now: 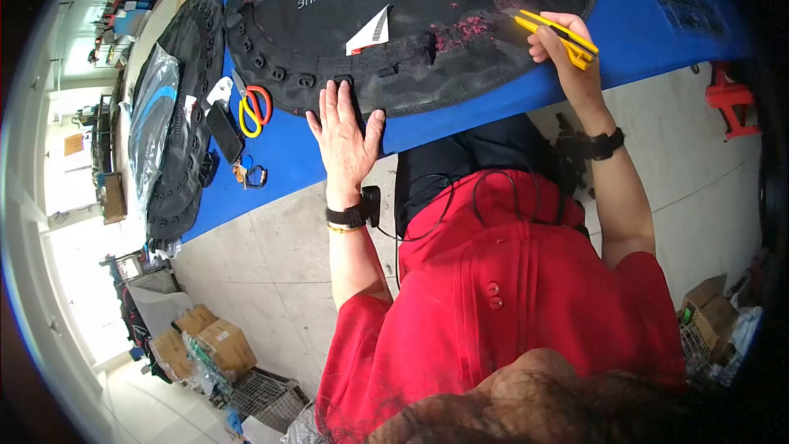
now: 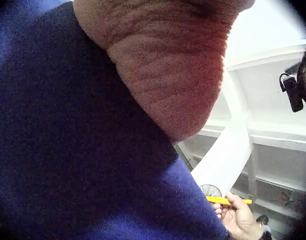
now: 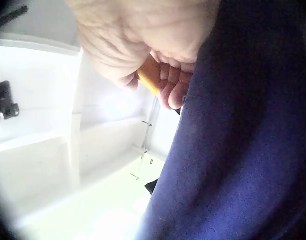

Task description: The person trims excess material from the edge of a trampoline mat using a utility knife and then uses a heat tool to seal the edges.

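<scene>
In the head view my right hand (image 1: 570,53) grips a yellow utility knife (image 1: 559,37), its tip pointing left over the rim of a black trampoline mat (image 1: 362,20). The knife's yellow body (image 3: 149,75) shows between curled fingers and thumb in the right wrist view. My left hand (image 1: 343,136) rests flat, fingers straight, on the mat's near edge. Frayed pink and black threads (image 1: 472,29) run along the mat's border left of the knife. A folded white label (image 1: 370,31) sticks up from the mat, beyond my left hand.
Left of the mat on the blue table (image 1: 246,160) lie red and yellow scissors (image 1: 254,108), a black phone (image 1: 224,133) and keys (image 1: 246,175). Another black mat (image 1: 181,144) with a plastic bag (image 1: 154,136) lies farther left. A red stool (image 1: 730,103) stands at right.
</scene>
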Demonstrator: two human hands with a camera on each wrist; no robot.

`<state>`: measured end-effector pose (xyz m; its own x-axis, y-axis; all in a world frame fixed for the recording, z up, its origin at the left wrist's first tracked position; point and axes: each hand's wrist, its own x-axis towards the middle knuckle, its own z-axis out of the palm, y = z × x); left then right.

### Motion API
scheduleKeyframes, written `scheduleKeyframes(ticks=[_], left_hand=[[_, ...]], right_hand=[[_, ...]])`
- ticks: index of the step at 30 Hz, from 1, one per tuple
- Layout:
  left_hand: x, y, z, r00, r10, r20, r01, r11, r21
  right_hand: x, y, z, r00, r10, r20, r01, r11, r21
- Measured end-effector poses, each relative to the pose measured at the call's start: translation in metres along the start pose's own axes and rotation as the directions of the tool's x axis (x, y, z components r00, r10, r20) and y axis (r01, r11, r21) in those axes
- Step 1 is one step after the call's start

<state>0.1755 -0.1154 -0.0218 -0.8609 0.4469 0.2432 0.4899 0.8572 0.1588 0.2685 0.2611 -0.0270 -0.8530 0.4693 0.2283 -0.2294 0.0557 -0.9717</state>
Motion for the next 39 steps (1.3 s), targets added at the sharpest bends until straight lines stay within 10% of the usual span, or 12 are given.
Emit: scheduleKeyframes(ticks=[39], left_hand=[[0.003,-0.01,-0.02,0.998,0.068,-0.009,-0.069,0.99,-0.123]], right_hand=[[0.004,-0.01,0.004,0.992,0.128,0.005,-0.128,0.992,-0.019]])
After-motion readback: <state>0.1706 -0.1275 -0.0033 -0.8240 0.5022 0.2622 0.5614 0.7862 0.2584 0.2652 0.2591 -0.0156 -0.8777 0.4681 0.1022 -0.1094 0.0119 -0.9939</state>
